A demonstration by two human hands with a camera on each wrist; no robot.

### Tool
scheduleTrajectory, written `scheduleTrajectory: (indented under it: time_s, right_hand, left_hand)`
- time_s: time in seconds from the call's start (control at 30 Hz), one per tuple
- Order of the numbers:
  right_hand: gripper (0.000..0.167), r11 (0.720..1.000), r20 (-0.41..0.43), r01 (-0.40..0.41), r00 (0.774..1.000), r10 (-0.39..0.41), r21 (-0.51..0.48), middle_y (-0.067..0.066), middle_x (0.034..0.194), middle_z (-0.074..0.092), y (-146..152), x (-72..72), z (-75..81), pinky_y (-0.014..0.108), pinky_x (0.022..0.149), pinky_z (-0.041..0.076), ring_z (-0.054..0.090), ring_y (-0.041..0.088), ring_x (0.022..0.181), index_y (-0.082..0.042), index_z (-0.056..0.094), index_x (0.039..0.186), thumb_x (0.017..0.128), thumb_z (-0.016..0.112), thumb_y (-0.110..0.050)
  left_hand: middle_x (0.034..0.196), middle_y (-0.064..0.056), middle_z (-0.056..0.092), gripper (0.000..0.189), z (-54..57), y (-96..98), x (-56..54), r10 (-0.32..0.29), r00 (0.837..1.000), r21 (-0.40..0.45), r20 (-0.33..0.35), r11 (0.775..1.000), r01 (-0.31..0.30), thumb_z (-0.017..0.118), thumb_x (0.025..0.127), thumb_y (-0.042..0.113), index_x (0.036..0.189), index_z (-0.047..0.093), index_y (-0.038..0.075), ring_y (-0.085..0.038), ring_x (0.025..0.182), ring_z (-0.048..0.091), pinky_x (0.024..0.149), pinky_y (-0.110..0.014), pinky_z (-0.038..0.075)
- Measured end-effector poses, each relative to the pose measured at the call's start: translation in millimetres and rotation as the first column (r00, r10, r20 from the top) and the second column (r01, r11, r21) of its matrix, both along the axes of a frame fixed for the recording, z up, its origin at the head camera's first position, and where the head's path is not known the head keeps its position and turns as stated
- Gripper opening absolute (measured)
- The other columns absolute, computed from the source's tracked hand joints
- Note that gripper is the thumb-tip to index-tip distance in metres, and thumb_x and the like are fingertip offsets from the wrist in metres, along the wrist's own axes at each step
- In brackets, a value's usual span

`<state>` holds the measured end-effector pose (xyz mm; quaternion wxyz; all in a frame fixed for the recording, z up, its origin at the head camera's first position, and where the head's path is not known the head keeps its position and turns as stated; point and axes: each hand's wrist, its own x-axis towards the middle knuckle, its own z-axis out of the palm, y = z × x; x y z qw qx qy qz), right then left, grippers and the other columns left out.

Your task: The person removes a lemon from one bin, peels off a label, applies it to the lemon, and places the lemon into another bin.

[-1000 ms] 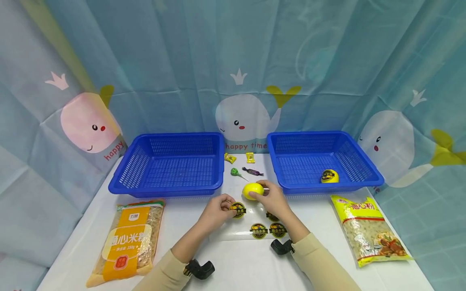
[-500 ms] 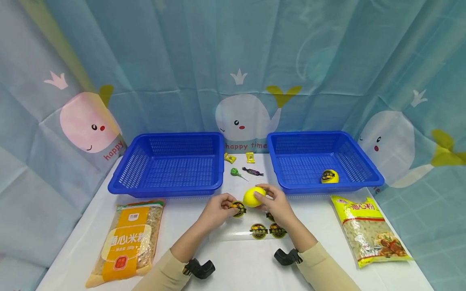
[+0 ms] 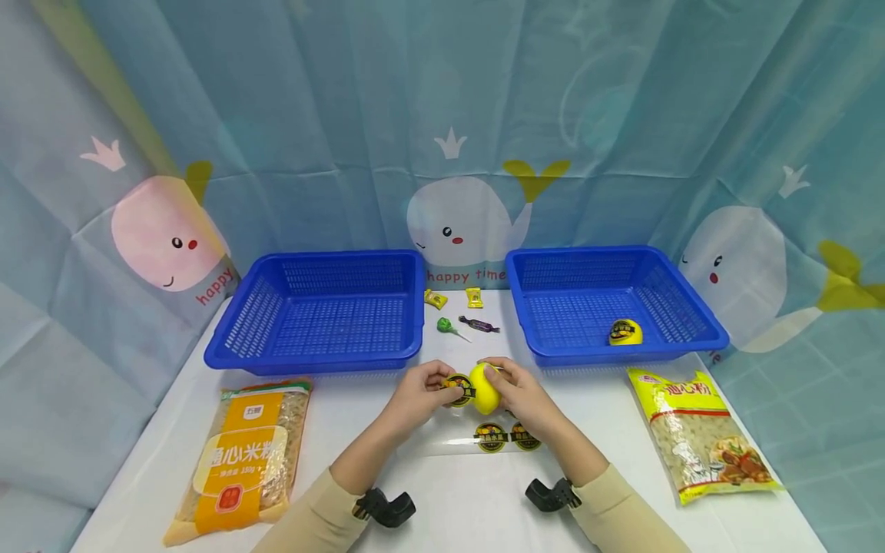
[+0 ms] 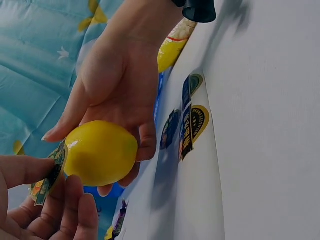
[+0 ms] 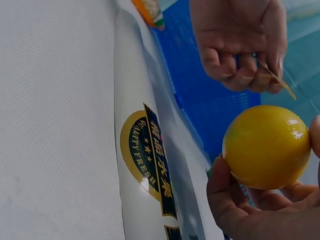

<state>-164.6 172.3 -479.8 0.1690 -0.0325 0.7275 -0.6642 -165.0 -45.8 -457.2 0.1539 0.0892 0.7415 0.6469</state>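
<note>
My left hand (image 3: 413, 397) pinches a round black-and-gold sticker (image 3: 456, 390) between thumb and fingers. My right hand (image 3: 524, 395) holds a yellow lemon (image 3: 485, 392) from its right side. In the left wrist view, the sticker's edge meets or nearly meets the lemon (image 4: 102, 154); whether they touch is unclear. Seen from the right wrist, the sticker is edge-on and the lemon (image 5: 266, 147) looks smooth and plain on the side shown. Below both hands lies a clear sticker sheet (image 3: 442, 445) bearing more such stickers (image 3: 491, 437), partly hidden by the right hand.
Two blue baskets (image 3: 314, 357) stand at the back left and right. A stickered lemon (image 3: 625, 332) lies in the right basket (image 3: 574, 357). Between them are two yellow wrapped candies (image 3: 473, 297), a green lollipop (image 3: 445, 326) and a purple-wrapped candy (image 3: 478, 325). Pasta bags (image 3: 242, 461) flank the hands.
The right hand has brought the lemon down towards the left hand and turned it more upright. The left hand has raised the sticker slightly and moved it right, beside the lemon.
</note>
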Motion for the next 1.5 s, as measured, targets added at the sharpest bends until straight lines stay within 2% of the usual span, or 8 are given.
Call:
scheduleTrajectory:
  time_s: [0.13, 0.47, 0.73, 0.97, 1.1, 1.23, 1.4, 1.5]
  right_hand:
    - [0.060, 1.000, -0.012, -0.021, 1.000, 0.021, -0.011, 0.018, 0.141, 0.054, -0.7, 1.3, 2.1, 0.031, 0.097, 0.056, 0.060, 0.023, 0.119, -0.006, 0.046, 0.146, 0.103, 0.052, -0.048]
    - [0.065, 0.999, -0.035, -0.047, 0.998, 0.047, -0.018, 0.020, 0.143, 0.053, -0.6, 4.0, 5.5, 0.032, 0.097, 0.056, 0.061, 0.024, 0.119, -0.002, 0.044, 0.149, 0.104, 0.050, -0.048]
    - [0.071, 0.997, -0.082, -0.068, 0.994, 0.070, 0.025, 0.019, 0.143, 0.053, -1.8, 6.6, 8.1, 0.032, 0.089, 0.060, 0.061, 0.031, 0.123, -0.005, 0.042, 0.152, 0.094, 0.074, -0.031]
    - [0.070, 0.996, -0.111, -0.082, 0.990, 0.083, 0.018, 0.022, 0.145, 0.052, -1.3, 8.7, 8.6, 0.027, 0.089, 0.058, 0.063, 0.029, 0.119, -0.009, 0.039, 0.155, 0.095, 0.072, -0.027]
    - [0.069, 0.998, -0.148, -0.041, 0.988, 0.046, 0.036, 0.023, 0.142, 0.054, -1.2, 10.3, 10.7, 0.027, 0.092, 0.057, 0.062, 0.032, 0.123, -0.005, 0.042, 0.151, 0.093, 0.074, -0.026]
    - [0.062, 0.999, -0.188, 0.014, 0.982, -0.005, 0.048, 0.019, 0.138, 0.060, -0.6, 11.7, 9.9, 0.026, 0.094, 0.056, 0.061, 0.032, 0.126, -0.002, 0.051, 0.143, 0.092, 0.076, -0.026]
    - [0.052, 0.996, -0.241, 0.060, 0.970, -0.043, 0.064, 0.006, 0.142, 0.059, 3.4, 11.7, 6.9, 0.026, 0.096, 0.054, 0.057, 0.031, 0.130, -0.015, 0.060, 0.139, 0.091, 0.077, -0.027]
    - [0.051, 0.994, -0.259, 0.065, 0.965, -0.040, 0.087, 0.003, 0.141, 0.060, 5.6, 11.1, 6.1, 0.024, 0.094, 0.054, 0.058, 0.029, 0.126, -0.020, 0.061, 0.140, 0.091, 0.076, -0.029]
  left_hand:
    - [0.095, -0.011, 0.074, 0.020, -1.2, 3.5, 0.3, 0.006, 1.000, 0.026, 0.020, 1.000, -0.007, 0.073, 0.090, 0.008, 0.105, 0.064, -0.003, -0.014, 0.077, 0.064, 0.074, -0.030, 0.058]
    - [0.096, -0.011, 0.075, 0.021, -1.3, 9.6, -0.7, 0.022, 0.999, 0.014, 0.028, 1.000, -0.023, 0.073, 0.091, 0.009, 0.105, 0.064, -0.002, -0.014, 0.076, 0.065, 0.081, -0.042, 0.059]
    - [0.091, -0.009, 0.071, 0.020, 0.9, 8.9, 0.4, 0.029, 0.999, 0.033, 0.027, 0.999, -0.030, 0.071, 0.091, 0.007, 0.106, 0.063, -0.003, -0.014, 0.077, 0.065, 0.076, -0.030, 0.059]
    - [0.090, -0.008, 0.072, 0.021, 2.2, 8.6, 1.2, 0.008, 1.000, 0.034, 0.023, 0.999, -0.009, 0.072, 0.092, 0.009, 0.107, 0.063, -0.003, -0.014, 0.077, 0.065, 0.078, -0.033, 0.059]
    - [0.092, -0.009, 0.072, 0.021, 3.4, 8.6, 1.6, 0.006, 1.000, 0.032, 0.020, 0.999, -0.007, 0.072, 0.091, 0.010, 0.106, 0.064, -0.002, -0.015, 0.077, 0.064, 0.079, -0.036, 0.058]
    - [0.091, -0.008, 0.073, 0.022, 3.9, 7.7, 3.1, 0.016, 0.999, -0.001, -0.032, 1.000, -0.016, 0.075, 0.091, 0.015, 0.104, 0.066, -0.001, -0.014, 0.076, 0.063, 0.073, -0.032, 0.056]
    - [0.087, -0.005, 0.072, 0.024, 2.6, 6.7, 4.6, 0.028, 0.990, -0.090, -0.135, 0.995, -0.040, 0.075, 0.092, 0.027, 0.097, 0.070, 0.003, -0.014, 0.076, 0.062, 0.065, -0.025, 0.052]
    - [0.087, -0.002, 0.072, 0.026, 1.7, 6.3, 5.3, 0.038, 0.987, -0.114, -0.158, 0.992, -0.056, 0.075, 0.092, 0.033, 0.094, 0.071, 0.007, -0.014, 0.078, 0.064, 0.066, -0.025, 0.054]
